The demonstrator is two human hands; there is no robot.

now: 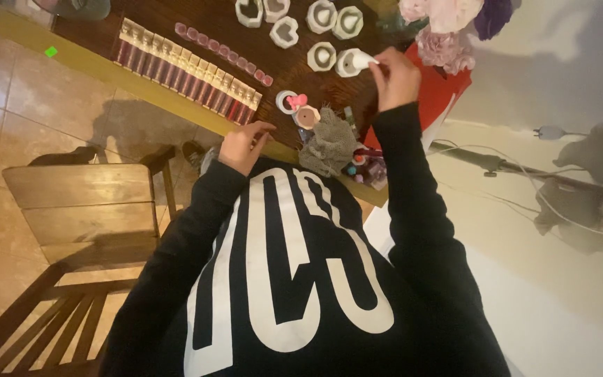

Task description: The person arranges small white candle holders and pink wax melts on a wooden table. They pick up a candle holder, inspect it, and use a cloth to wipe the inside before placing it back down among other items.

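My right hand (pixel 395 78) is raised over the dark wooden table (pixel 176 28), its fingertips pinching a small white piece (pixel 363 61) at the rim of a white heart-shaped holder (pixel 347 64). My left hand (pixel 244 145) rests on the table's near edge, fingers loosely curled, holding nothing; it lies just below a row of red lip-gloss tubes (pixel 188 73). Between my hands sit a roll of white tape (pixel 285 102), a small round pink item with a bow (pixel 304 112) and a grey mesh pouch (pixel 328 146). My black sweatshirt with large white letters fills the lower frame.
Several more white heart-shaped holders (pixel 301 21) stand at the table's far side. A row of small pink pots (pixel 221 50) lies beside the tubes. Pink and purple artificial flowers (pixel 448 28) and a red bag (pixel 441 91) are at the right. A wooden chair (pixel 78 209) stands at the left.
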